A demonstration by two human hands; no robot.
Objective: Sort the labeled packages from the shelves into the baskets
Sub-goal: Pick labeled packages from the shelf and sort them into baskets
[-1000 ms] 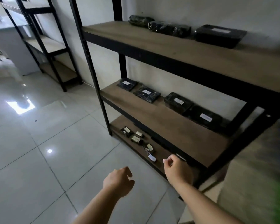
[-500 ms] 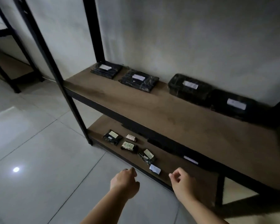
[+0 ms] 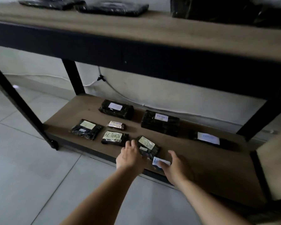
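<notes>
Both hands have dropped in from open air over the floor to the bottom shelf (image 3: 91, 114) since half a second ago, and the view has come down low with them. The left hand (image 3: 131, 157) is spread, fingers laid against the near side of a small black package with a yellowish label (image 3: 147, 146); whether it has closed a grip I cannot tell. The right hand (image 3: 174, 166) is open too, thumb and fingers reaching round a white-labelled packet (image 3: 160, 162) at the shelf's front edge, touching it, not yet lifting. So that's two pickups just starting, by the look of it. Just left sits the package marked RETURN (image 3: 114, 138), behind it a smaller labelled packet (image 3: 116, 125) and a flat black one with a pale label (image 3: 86, 129). Further back lie three larger wrapped parcels, one (image 3: 116, 109), two (image 3: 160, 122), three (image 3: 208, 138). More black packages (image 3: 113, 8) wait on the shelf above. No basket is in view, so judging from this, the sorting looks barely begun, with nearly everything left to move.
</notes>
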